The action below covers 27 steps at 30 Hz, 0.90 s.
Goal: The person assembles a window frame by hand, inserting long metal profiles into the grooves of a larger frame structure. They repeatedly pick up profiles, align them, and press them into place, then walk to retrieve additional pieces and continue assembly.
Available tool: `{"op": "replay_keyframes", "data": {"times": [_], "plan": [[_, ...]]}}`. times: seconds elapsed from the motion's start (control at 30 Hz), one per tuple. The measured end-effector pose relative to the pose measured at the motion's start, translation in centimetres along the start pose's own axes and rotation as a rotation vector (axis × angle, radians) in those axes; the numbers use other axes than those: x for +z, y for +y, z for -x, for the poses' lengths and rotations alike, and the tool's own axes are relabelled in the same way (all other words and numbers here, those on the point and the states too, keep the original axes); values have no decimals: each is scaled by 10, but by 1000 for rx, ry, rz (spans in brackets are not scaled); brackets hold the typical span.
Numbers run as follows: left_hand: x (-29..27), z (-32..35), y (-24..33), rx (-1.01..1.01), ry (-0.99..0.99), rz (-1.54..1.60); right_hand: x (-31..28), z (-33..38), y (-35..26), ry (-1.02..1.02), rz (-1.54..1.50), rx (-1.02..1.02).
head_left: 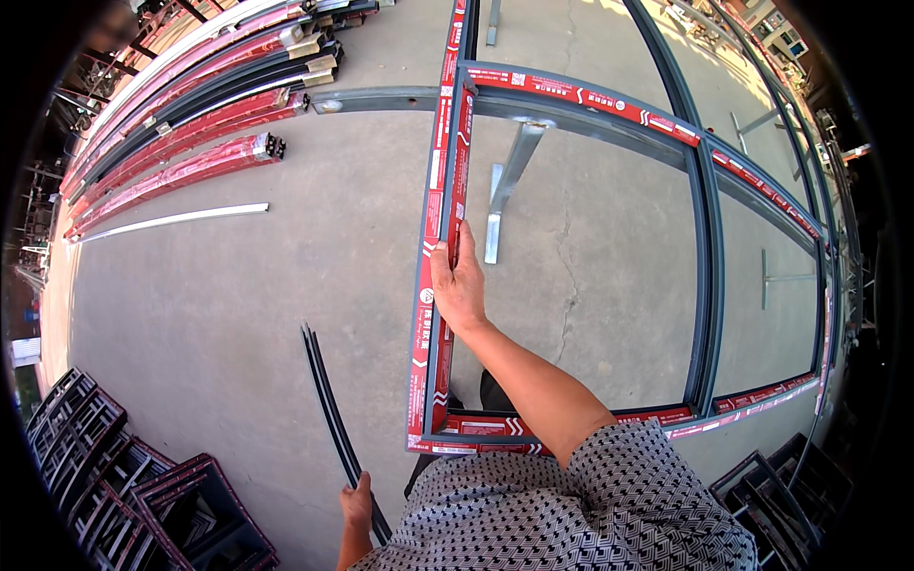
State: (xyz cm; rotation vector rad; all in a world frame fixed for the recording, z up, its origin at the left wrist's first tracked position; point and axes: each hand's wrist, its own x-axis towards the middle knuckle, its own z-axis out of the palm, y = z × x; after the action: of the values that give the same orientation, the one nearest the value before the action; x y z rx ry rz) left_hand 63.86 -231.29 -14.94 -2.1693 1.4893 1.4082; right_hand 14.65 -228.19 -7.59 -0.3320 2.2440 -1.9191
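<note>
Strips [332,404], dark and slender, are gripped near their lower visible end by the left hand [357,504], the thumb laid along them and the other fingers mostly hidden; their upper ends are pointed away from the body, over the floor [324,257]. By the right hand [459,290], the left upright of the frame [706,285] is grasped, with the thumb on the outer side and the fingers on the inner. The frame, dark grey and partly covered with red printed film, is spread in front of the body and to the right, its near edge at the shirt [533,514]. Beneath it, a metal leg [493,214] is seen. At upper left, bundles [176,183] of wrapped bars are laid out, with a white bar [171,222] beside them. Smaller frames [152,490] are gathered at lower left.
</note>
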Motion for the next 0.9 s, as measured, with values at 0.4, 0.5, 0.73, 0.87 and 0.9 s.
{"op": "replay_keyframes", "data": {"times": [0.4,0.5,0.73,0.87,0.9], "plan": [[1,-3,8,16,12,-57,-1,-5,7,-53,38,53],[0,-4,12,25,11,-82,-2,-3,0,-45,91,70],[2,-10,11,26,-13,-78,-7,-3,-13,-91,159,119],[4,-6,12,26,-21,-71,-11,-5,-12,-128,189,146],[5,-7,13,26,-20,-78,-11,-6,-9,-133,192,143]]}}
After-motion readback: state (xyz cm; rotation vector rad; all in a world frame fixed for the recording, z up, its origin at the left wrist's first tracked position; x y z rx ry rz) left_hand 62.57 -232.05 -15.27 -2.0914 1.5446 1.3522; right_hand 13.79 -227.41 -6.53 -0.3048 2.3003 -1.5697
